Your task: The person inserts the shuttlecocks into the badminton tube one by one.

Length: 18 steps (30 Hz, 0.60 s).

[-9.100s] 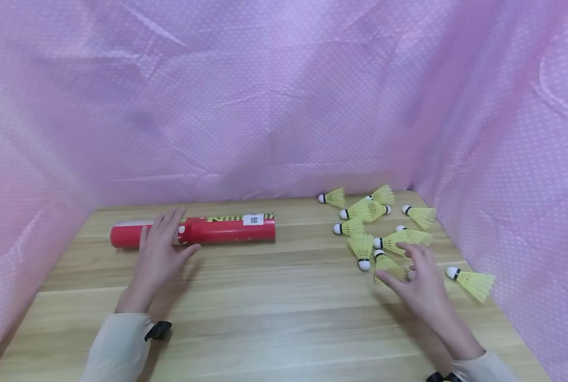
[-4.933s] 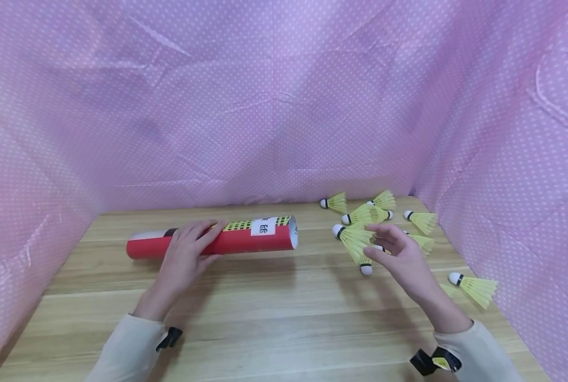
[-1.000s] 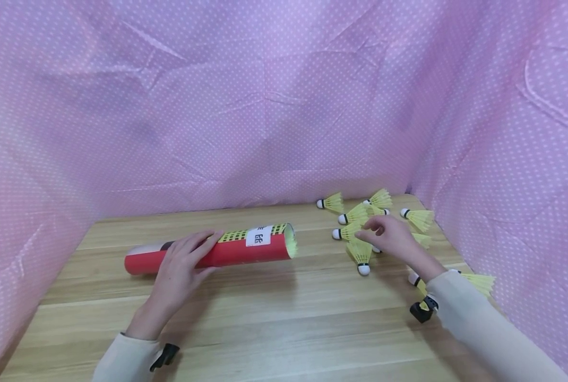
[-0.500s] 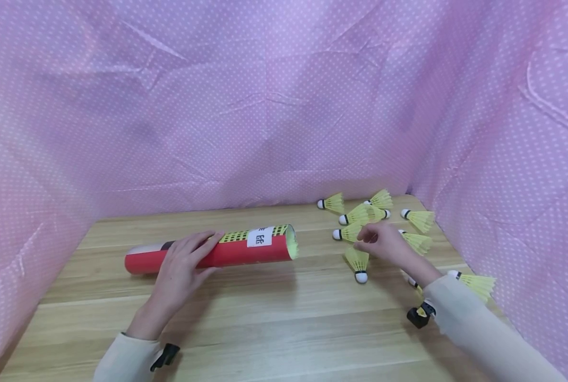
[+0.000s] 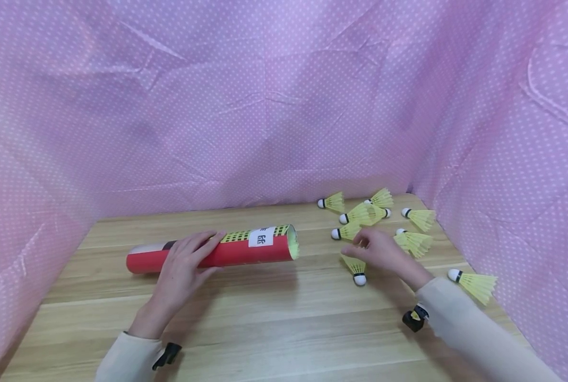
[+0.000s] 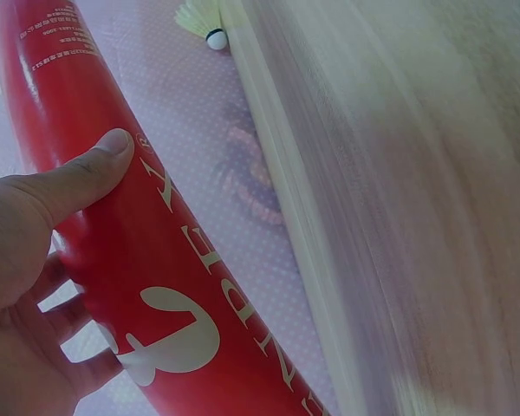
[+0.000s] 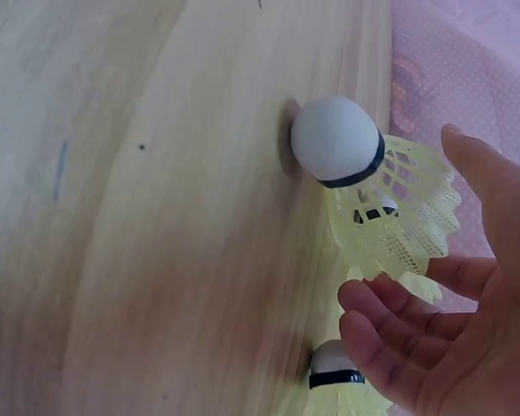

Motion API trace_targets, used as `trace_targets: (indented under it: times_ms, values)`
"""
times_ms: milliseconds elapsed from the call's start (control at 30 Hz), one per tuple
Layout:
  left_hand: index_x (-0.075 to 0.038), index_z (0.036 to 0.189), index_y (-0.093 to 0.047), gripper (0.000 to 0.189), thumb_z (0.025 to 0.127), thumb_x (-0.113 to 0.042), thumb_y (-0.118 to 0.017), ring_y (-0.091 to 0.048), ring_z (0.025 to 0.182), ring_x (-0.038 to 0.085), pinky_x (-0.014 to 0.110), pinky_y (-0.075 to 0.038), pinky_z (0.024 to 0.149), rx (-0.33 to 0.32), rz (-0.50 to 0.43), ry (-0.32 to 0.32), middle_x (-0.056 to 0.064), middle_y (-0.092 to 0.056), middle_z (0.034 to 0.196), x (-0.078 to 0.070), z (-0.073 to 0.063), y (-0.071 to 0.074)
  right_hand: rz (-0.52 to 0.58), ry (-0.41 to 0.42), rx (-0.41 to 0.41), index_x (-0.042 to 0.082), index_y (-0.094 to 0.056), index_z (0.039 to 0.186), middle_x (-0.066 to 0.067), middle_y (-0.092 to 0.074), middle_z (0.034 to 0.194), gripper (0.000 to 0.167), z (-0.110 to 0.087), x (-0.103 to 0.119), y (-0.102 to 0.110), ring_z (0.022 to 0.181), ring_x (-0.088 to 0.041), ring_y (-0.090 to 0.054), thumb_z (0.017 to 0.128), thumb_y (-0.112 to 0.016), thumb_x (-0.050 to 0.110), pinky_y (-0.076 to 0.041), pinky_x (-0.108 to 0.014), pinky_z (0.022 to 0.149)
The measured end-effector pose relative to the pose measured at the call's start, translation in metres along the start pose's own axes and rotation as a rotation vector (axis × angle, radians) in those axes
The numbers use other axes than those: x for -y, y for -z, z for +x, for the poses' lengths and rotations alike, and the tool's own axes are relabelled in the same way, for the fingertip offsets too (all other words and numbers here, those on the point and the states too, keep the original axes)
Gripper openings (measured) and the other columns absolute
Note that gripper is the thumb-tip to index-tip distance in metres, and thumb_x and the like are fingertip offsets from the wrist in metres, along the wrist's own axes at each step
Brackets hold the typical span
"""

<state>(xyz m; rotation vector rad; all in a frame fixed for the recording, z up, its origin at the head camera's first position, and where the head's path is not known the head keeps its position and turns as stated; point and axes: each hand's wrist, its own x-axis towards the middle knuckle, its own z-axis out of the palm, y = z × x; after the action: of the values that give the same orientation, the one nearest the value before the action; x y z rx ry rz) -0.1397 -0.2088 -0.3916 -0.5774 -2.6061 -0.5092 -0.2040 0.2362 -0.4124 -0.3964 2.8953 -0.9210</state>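
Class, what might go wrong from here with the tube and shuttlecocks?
In the tube, a shuttlecock shows at the open end; should the left hand dip that end, it might slide out. The right hand works beside several shuttlecocks and may scatter them. Another, near the right edge of the table, could be bumped off.

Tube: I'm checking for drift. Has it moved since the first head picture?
Yes: judged against the table's back edge, the tube has moved right and away from that edge.
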Motion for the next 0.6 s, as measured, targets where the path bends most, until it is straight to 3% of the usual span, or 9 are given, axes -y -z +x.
trace_targets:
  times_ms: [367,600]
  values:
    - [-0.029,0.150,-0.050,0.098,0.065,-0.015,-0.097,-0.049,0.128,0.032,0.059,-0.038,0.104,-0.003,0.001,-0.010,0.008,-0.055,0.141,-0.0020,0.0004,-0.0019,-0.033,-0.026,-0.001,0.005,-0.070,0.102,-0.007,-0.068,0.093,0.045,-0.0005,0.0007,-0.0064,0.081,-0.021,-0.061,0.085,-0.079,0.046,-0.051,-0.037,0.068]
    - [-0.029,0.150,-0.049,0.099,0.064,-0.015,-0.097,-0.049,0.127,0.031,0.057,-0.038,0.104,0.000,0.008,-0.015,0.008,-0.055,0.140,-0.0014,0.0003,-0.0028,-0.013,-0.032,0.010,0.005,-0.070,0.103,-0.011,-0.070,0.100,0.045,-0.0020,-0.0017,-0.0049,0.089,-0.025,-0.063,0.085,-0.079,0.045,-0.053,-0.041,0.075]
